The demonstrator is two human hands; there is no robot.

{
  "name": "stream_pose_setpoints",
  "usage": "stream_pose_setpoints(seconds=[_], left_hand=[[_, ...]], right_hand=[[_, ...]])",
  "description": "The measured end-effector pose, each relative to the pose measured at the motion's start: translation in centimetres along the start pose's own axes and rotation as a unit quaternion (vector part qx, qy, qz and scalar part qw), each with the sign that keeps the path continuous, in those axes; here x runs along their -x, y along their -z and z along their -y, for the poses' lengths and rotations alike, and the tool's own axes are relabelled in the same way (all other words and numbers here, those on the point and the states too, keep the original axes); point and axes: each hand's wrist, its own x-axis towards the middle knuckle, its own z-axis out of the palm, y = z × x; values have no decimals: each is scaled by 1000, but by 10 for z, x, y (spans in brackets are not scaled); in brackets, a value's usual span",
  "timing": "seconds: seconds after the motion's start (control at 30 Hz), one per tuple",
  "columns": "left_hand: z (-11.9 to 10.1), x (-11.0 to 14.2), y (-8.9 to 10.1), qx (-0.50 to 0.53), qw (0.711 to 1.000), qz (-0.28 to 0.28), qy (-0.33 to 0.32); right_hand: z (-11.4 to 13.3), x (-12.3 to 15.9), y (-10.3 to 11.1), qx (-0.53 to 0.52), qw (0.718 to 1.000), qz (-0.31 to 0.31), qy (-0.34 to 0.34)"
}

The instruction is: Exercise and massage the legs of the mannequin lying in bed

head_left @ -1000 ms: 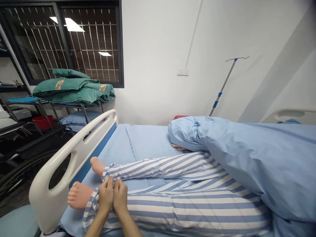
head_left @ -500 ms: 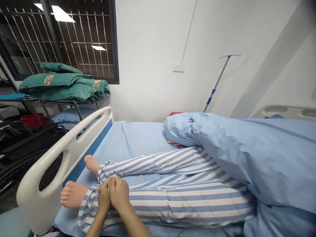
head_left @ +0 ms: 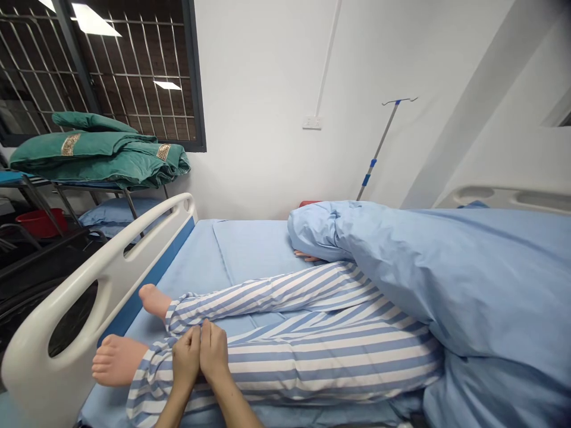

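Note:
My left hand (head_left: 186, 358) and my right hand (head_left: 214, 352) rest side by side on the lower part of the nearer striped trouser leg (head_left: 312, 365). Both are closed, knuckles up, with fingers curled over the leg's far side; the fingertips are hidden. The leg belongs to a figure lying on the bed, whose feet look like smooth plastic. To the left of my hands is the nearer bare foot (head_left: 118, 359), and beyond it lies the farther foot (head_left: 154, 300). The farther trouser leg (head_left: 259, 294) stretches across the sheet.
A thick blue quilt (head_left: 401, 267) covers the figure's upper body; some fingers (head_left: 307, 256) show under its edge. The white footboard (head_left: 104, 261) rises at left. Behind it are folded green bedding (head_left: 107, 151) and a red basin (head_left: 42, 222). A drip pole (head_left: 379, 145) stands by the wall.
The whole view has shifted slightly, so the bed and figure appear farther left. My hands stay on the same leg, with a small gap now opened between them.

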Motion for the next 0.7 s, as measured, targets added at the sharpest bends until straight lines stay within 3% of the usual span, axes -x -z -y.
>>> stream_pose_setpoints(seconds=[0.13,0.4,0.57,0.7], left_hand=[[10,3,-1,-63,998,17,-26],[15,2,-3,-74,997,32,-17],[22,1,-1,-18,1000,-10,21],[5,-2,-4,14,999,18,27]], right_hand=[[1,-1,3,-20,1000,8,-12],[18,-7,34,117,989,72,52],[11,2,26,127,990,63,19],[6,2,24,63,997,40,11]])
